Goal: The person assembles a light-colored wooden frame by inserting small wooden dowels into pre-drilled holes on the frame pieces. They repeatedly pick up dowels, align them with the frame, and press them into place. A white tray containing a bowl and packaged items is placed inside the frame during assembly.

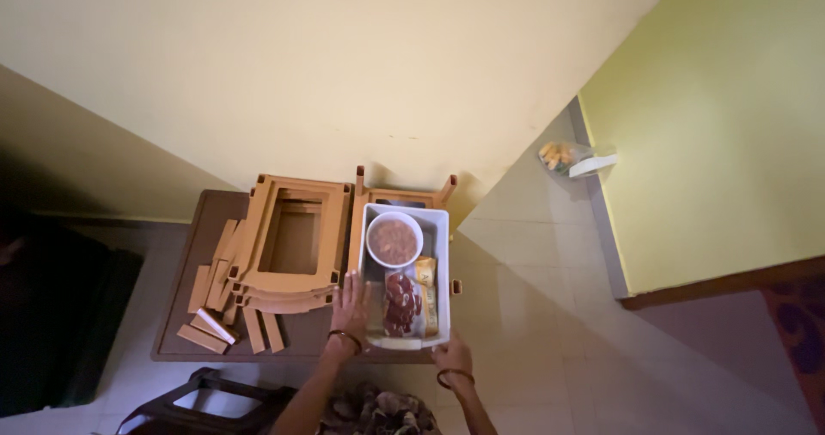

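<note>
Both hands grip a white rectangular plastic bin (pixel 436 229): left hand (pixel 351 308) flat on its left wall, right hand (pixel 453 352) clasping the near rim. The bin looks mid-placement on the brown table (pixel 185 310); settling it calls for a level hold.

Left of bin: brown frames (pixel 296 242) and loose slats (pixel 215 302) crowd the table (pixel 176 315).
Right of bin: open tiled floor (pixel 533 315).
Behind: wall (pixel 344 74) blocks.

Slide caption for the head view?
Both hands, left hand and right hand, grip a white bin of snacks beside tan plastic frames.
</note>
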